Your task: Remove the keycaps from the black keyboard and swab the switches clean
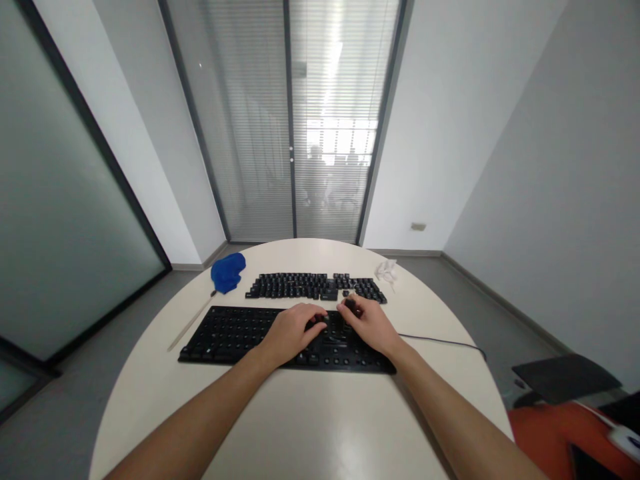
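A black keyboard (225,333) lies across the table in front of me. Keys fill its left part, while its right part shows bare key sockets. Behind it, loose black keycaps (295,285) are laid out in rows. My right hand (373,323) is over the right part of the keyboard, thumb and fingers pinching a small black keycap (351,305). Resting on the middle of the keyboard, my left hand (293,330) has its thumb and index finger curled close together; whatever is between them is too dark to make out.
A blue cloth (228,272) and a thin stick-like tool (193,321) lie at the left on the round table (320,413). Crumpled white tissue (387,270) sits at back right. The cable (440,340) runs off the right edge. An orange chair (545,433) stands at lower right.
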`<action>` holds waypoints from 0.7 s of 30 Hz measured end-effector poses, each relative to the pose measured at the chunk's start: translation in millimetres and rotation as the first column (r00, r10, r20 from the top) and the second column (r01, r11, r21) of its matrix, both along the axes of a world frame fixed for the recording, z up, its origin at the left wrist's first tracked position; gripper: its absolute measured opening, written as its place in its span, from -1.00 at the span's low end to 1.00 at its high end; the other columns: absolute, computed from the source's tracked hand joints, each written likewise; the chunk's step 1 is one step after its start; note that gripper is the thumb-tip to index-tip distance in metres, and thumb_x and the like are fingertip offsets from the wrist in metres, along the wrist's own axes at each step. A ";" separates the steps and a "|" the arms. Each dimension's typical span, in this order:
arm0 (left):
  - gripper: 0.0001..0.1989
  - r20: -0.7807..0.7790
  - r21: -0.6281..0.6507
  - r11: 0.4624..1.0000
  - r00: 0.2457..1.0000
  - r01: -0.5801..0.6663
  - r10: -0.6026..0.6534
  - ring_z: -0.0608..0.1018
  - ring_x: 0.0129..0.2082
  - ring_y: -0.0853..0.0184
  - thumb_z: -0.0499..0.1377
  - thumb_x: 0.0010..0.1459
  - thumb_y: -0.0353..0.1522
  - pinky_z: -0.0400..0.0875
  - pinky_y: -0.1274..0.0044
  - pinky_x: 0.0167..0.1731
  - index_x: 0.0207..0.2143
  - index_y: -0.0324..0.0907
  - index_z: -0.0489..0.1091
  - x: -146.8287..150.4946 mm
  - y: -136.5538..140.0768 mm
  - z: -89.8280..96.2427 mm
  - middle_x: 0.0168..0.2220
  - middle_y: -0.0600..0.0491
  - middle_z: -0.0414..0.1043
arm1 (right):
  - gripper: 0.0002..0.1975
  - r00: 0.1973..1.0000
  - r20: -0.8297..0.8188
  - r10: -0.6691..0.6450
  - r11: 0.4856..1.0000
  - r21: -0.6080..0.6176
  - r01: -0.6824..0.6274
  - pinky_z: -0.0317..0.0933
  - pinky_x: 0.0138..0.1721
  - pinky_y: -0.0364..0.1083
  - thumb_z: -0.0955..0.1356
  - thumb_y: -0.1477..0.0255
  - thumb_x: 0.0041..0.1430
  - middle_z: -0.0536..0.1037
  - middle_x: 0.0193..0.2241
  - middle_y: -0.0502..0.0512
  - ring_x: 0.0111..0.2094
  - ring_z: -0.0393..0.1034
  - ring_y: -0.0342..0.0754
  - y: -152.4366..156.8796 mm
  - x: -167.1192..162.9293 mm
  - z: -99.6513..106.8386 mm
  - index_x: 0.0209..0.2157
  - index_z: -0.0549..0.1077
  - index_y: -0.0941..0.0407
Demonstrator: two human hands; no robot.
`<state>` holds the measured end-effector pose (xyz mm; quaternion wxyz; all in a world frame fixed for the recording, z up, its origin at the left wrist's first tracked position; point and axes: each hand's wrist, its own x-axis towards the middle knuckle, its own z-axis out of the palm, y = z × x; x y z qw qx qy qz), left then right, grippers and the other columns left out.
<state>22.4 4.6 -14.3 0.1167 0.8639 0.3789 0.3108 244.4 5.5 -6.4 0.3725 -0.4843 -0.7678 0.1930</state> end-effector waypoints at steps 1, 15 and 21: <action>-0.83 0.008 -0.004 1.000 1.000 -0.017 0.017 0.55 -0.20 0.27 0.19 0.25 -0.32 0.43 0.44 -0.13 -0.10 -0.12 0.43 -0.2 0.3 -0.8 -0.18 0.04 0.54 | -0.66 1.000 0.015 0.021 1.000 -0.012 -0.021 0.18 -0.41 -0.12 0.27 0.17 0.31 0.51 -0.52 0.01 -0.46 0.36 -0.06 -0.7 -0.4 0.0 -0.36 0.50 0.11; -0.93 -0.001 0.011 1.000 1.000 -0.010 0.010 0.53 -0.19 0.26 0.18 0.26 -0.36 0.40 0.46 -0.15 -0.22 -0.13 0.46 0.3 1.1 -2.6 -0.23 0.06 0.54 | -0.66 0.979 0.170 0.112 0.993 -0.056 -0.104 0.03 -0.50 -0.15 0.36 0.18 0.22 0.42 -0.62 -0.03 -0.55 0.27 -0.13 -5.5 -5.6 0.0 -0.50 0.51 0.13; -0.93 -0.039 -0.005 1.000 0.999 -0.007 0.007 0.52 -0.19 0.26 0.20 0.23 -0.39 0.39 0.46 -0.17 -0.22 -0.13 0.45 0.4 0.9 -2.3 -0.22 0.07 0.53 | -0.68 0.982 0.166 0.095 0.995 -0.053 -0.087 0.07 -0.47 -0.15 0.32 0.21 0.26 0.48 -0.58 0.00 -0.53 0.30 -0.11 -5.4 -3.4 4.4 -0.45 0.50 0.13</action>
